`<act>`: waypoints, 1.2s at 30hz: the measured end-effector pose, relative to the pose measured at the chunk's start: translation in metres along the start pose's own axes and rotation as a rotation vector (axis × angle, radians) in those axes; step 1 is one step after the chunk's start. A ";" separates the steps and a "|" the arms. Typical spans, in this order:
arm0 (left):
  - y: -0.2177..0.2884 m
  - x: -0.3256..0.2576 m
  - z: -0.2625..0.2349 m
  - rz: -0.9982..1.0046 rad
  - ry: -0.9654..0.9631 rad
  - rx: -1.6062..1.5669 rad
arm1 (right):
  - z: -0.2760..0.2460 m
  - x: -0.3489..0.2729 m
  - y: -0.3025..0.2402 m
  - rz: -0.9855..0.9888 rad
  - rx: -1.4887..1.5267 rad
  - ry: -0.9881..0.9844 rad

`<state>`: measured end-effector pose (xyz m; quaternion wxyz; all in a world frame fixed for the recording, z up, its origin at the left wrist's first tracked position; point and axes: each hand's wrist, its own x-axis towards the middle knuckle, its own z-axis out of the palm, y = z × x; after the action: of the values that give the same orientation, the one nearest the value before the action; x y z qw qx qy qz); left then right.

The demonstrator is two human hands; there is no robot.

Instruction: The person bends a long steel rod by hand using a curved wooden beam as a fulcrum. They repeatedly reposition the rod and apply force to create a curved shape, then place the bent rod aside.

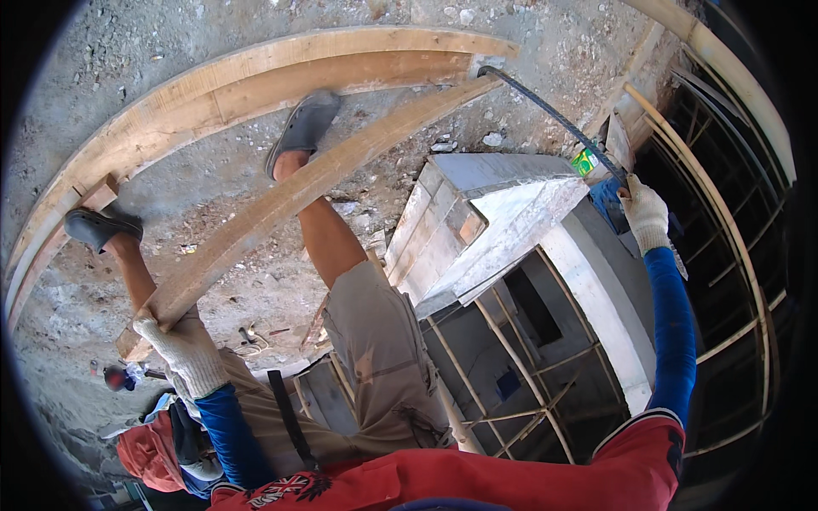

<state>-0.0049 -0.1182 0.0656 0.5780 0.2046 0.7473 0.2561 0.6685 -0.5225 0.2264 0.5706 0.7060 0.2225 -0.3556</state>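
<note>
From the head view, my left hand (183, 345) in its white glove is closed around the near end of a long plank (290, 200) — the plank runs away across the dusty ground (221, 170), past my sandals. My right hand (645, 213), gloved too, is wrapped around a thin dark metal bar (554, 119), and the bar's far tip touches the plank's far end. Between my arms sits a grey concrete box form (486, 221).
</note>
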 end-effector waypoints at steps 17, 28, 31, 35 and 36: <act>0.006 0.030 0.014 -0.075 -0.047 -0.013 | -0.165 0.124 0.019 -0.479 -0.440 0.334; -0.032 0.147 0.010 0.069 -0.023 -0.007 | -0.263 0.118 -0.088 -0.586 -0.591 0.477; -0.029 0.150 0.009 0.068 -0.033 -0.094 | -0.270 0.121 -0.091 -0.655 -0.578 0.518; -0.034 0.172 0.011 0.082 -0.060 0.023 | -0.288 0.120 -0.102 -0.716 -0.330 0.564; -0.034 0.175 0.009 0.092 -0.073 -0.009 | -0.281 0.147 -0.100 -0.943 -0.386 0.729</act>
<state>-0.0396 -0.0376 -0.0902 0.5936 0.2453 0.7143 0.2779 0.7615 -0.2402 0.0769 0.3569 0.4919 0.7507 -0.2590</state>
